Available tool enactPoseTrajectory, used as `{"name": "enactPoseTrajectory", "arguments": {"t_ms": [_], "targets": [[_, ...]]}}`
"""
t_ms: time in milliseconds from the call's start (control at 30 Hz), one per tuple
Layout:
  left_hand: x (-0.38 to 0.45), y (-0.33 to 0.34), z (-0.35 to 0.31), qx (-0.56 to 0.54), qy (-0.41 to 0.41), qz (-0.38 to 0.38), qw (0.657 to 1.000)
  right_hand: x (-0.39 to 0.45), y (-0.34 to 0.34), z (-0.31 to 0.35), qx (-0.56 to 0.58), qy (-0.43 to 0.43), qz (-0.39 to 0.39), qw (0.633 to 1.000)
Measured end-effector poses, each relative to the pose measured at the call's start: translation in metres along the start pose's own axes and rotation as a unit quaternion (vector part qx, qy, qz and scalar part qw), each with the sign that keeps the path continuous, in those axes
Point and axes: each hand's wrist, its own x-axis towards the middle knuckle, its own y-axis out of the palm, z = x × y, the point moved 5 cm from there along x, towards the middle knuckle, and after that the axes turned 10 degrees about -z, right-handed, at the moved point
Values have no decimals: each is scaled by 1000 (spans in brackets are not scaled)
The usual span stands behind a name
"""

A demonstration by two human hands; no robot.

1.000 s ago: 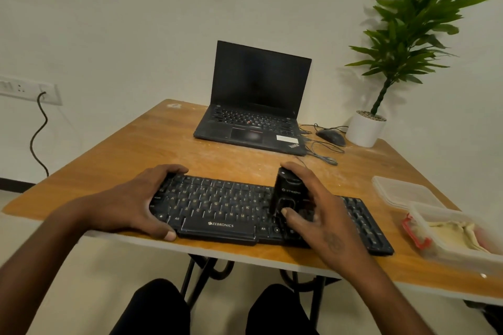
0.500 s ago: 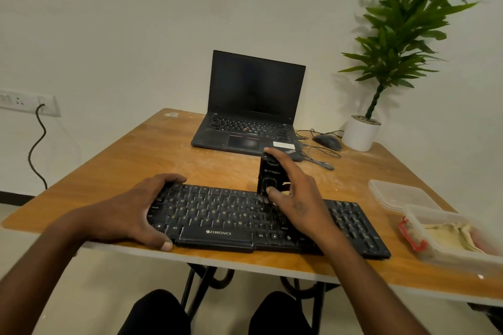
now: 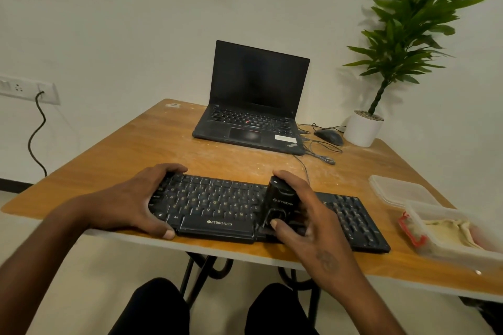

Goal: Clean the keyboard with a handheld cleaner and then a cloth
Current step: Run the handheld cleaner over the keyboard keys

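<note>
Fingers (image 3: 283, 175) of the right hand (image 3: 313, 223) curl over the top and far side of a black handheld cleaner (image 3: 280, 205), thumb pressed on its near face, so that the device is gripped upright with its lower end on the keys just right of centre of the frame. Fingers (image 3: 174, 168) of the left hand (image 3: 133, 198) wrap round the left end of the black keyboard (image 3: 215, 207), the thumb hooked under its near edge and the other digits over its far edge, holding it in place. The keyboard lies along the near edge of the wooden counter (image 3: 130, 149), across the lower middle of the frame. At lower right, a clear plastic container (image 3: 457, 245) with a red clasp holds a pale cloth (image 3: 449, 230); its lid (image 3: 400, 190) rests just beyond it, toward the centre right. Behind the keyboard, in the centre of the frame, an open laptop (image 3: 253, 106) shows a dark screen. To its right lie a black mouse (image 3: 328, 136) with a tangled cable and a white pot carrying a green plant (image 3: 408, 30), upper right. A wall socket (image 3: 30, 90) with a black cord occupies the left edge. The person's dark-clad knees appear at the bottom.
</note>
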Motion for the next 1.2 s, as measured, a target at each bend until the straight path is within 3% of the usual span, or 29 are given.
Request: {"name": "enactPoseTrajectory", "arguments": {"t_ms": [400, 733, 1200], "targets": [[0, -1, -2, -5, 1, 4, 1000, 91, 24, -28, -138, -34, -20, 990], [1, 0, 0, -9, 1, -4, 1000, 9, 15, 6, -1, -12, 18, 1000], [1, -1, -1, -7, -1, 2, 1000, 87, 39, -18, -119, -27, -14, 992]]}}
